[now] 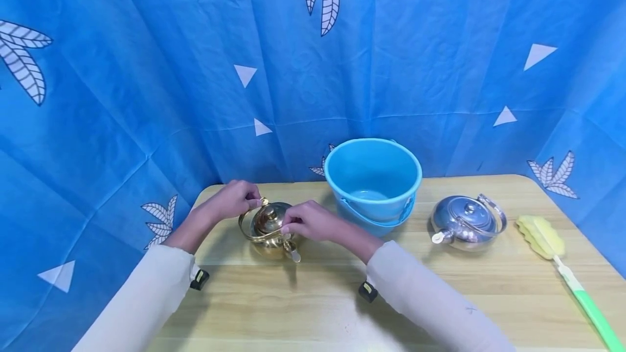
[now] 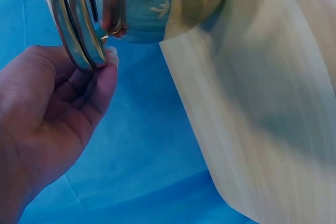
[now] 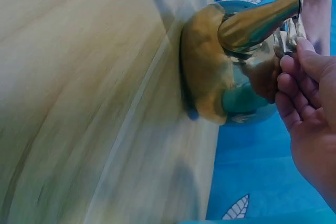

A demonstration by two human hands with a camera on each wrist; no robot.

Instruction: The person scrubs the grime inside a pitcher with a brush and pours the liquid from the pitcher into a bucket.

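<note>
A shiny gold teapot (image 1: 268,246) with a knobbed lid (image 1: 270,220) stands on the table, its spout (image 1: 292,253) towards the near right. My left hand (image 1: 239,199) pinches the handle on the pot's left side. Seen from the left wrist, two gold handle hoops (image 2: 80,22) lie close together between thumb and fingers. On the other side, near the spout, my right hand (image 1: 313,220) pinches the metal at the handle's end. The right wrist view shows those fingertips beside the spout (image 3: 260,22); the exact grip there is partly hidden.
A light-blue bucket (image 1: 374,211) stands behind and right of my right hand. Farther right are a silver teapot (image 1: 464,232) and a yellow sponge brush (image 1: 540,237) with a green handle. A blue curtain (image 1: 313,80) hangs behind the wooden table (image 1: 323,308).
</note>
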